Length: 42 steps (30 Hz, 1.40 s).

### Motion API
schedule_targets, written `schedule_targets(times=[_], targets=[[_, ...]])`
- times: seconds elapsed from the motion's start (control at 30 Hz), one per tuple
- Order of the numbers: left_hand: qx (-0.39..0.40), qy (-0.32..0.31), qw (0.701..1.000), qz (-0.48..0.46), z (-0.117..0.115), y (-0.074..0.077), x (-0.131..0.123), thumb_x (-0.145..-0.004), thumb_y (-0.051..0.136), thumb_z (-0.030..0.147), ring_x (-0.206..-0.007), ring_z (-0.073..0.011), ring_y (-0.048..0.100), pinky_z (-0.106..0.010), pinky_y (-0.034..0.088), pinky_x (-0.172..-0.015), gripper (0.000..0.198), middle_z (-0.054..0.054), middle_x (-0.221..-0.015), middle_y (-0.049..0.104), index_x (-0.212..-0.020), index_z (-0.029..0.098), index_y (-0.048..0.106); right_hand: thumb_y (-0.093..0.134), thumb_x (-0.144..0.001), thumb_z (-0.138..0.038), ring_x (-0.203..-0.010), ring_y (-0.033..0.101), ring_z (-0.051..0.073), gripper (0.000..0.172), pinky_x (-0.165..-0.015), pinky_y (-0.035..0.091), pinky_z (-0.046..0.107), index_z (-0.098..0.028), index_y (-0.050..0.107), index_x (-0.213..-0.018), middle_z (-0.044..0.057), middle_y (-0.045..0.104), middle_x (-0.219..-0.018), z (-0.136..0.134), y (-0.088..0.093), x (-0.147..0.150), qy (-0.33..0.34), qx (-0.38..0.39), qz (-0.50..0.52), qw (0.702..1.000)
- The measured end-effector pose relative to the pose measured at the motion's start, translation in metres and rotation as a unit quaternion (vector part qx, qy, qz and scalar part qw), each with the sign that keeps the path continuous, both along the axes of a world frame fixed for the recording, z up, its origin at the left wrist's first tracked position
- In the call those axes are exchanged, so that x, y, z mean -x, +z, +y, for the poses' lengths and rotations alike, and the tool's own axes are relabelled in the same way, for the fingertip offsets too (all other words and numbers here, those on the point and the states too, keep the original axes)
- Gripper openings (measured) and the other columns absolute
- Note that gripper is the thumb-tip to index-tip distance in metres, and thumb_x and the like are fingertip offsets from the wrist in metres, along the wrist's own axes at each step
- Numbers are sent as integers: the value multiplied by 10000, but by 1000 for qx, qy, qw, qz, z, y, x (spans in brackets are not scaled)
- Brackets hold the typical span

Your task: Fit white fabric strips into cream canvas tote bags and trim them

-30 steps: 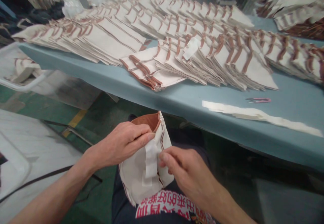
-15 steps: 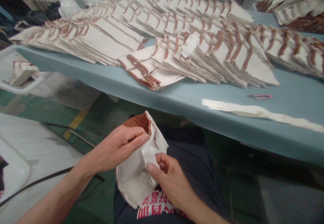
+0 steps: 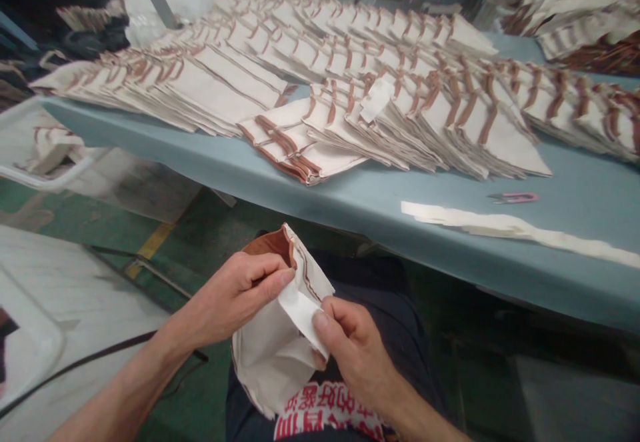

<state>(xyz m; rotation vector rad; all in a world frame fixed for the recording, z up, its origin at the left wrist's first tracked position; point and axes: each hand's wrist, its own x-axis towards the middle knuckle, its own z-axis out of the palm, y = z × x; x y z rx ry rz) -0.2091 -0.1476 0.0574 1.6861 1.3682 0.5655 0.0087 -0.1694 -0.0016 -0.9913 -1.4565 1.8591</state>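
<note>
A cream cloth bag with a brown lining rests over my lap, its open top edge tilted up toward the table. My left hand is closed on the bag's edge, thumb pressed against the fingers beside the brown seam. A white strip lies along the bag's outer side, its upper end under my left thumb. My right hand pinches the strip's lower end between thumb and bent fingers. Whether the strip is fixed to the bag, I cannot tell.
Overlapping rows of similar cream pieces with brown trim cover the blue table. Pink thread snips and a long pile of white strips lie near its front edge. A white bin stands at left.
My right hand has shifted slightly right and turned, pulling the white strip straighter. The left hand keeps its hold on the bag's edge. The whole view has tilted up a little.
</note>
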Motion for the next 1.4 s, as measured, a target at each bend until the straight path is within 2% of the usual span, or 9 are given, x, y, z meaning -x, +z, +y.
schedule_targets(times=[0.13,0.23,0.37,0.5,0.6,0.73,0.97,1.17,1.4], targets=[[-84,-1,994,67,-4,-9,-9,-1019,464,275,-509,-70,394,-206,285,-502,387,72,-580,439,-652,169,529,528,-990,-272,-471,301,78,408,-508,221,253,-226,331,-635,-81,302,-547,7,2,-10,0,-250,-18,968],[-153,-3,980,127,-7,-19,-13,-1010,461,233,-499,-71,456,-218,293,-522,371,62,-571,496,-661,162,566,516,-974,-184,-461,301,69,394,-502,216,247,-221,317,-636,-84,303,-548,16,7,-17,-9,-322,-50,945],[-204,4,966,157,-8,-25,-12,-1012,473,224,-486,-72,483,-225,303,-526,368,62,-561,512,-658,167,557,530,-984,-217,-465,304,68,417,-503,215,246,-214,330,-619,-82,317,-538,24,8,-21,0,-303,-111,947],[-200,29,970,136,-9,-21,-13,-1019,460,220,-488,-67,477,-207,321,-524,379,68,-564,496,-644,180,499,496,-1017,-408,-485,358,88,461,-491,241,238,-221,389,-609,-66,375,-525,18,-15,-14,26,-126,-125,984],[-182,43,974,127,-11,-21,-13,-1012,453,222,-479,-71,450,-207,311,-511,388,75,-548,456,-625,192,444,431,-1034,-507,-485,394,100,492,-482,294,228,-223,432,-631,-51,446,-521,9,-32,-8,28,-76,-110,991],[-156,28,975,155,-13,-21,-7,-1021,453,251,-484,-83,450,-217,303,-513,393,74,-552,452,-632,199,439,482,-1018,-519,-516,389,101,491,-512,289,237,-216,451,-634,-53,440,-539,10,-36,-9,3,-99,-129,987],[-171,-39,954,242,-21,-26,2,-1068,400,274,-508,-117,547,-244,319,-539,362,48,-602,553,-726,208,498,481,-1048,-410,-506,391,95,463,-529,258,255,-220,422,-629,-57,419,-556,13,-35,-14,56,-192,-154,968],[-204,22,920,334,-26,-32,1,-1044,407,291,-514,-154,497,-291,275,-552,374,13,-574,559,-689,215,492,527,-993,-342,-539,360,128,432,-583,253,296,-233,373,-604,-34,405,-577,18,-31,-8,53,-277,-153,947],[-50,117,991,28,-27,-23,-11,-1039,381,369,-543,-106,356,-222,298,-517,408,63,-602,353,-659,224,357,448,-1062,-390,-511,356,90,480,-531,254,248,-221,369,-621,-72,332,-565,22,-53,-6,71,-224,-161,959]])
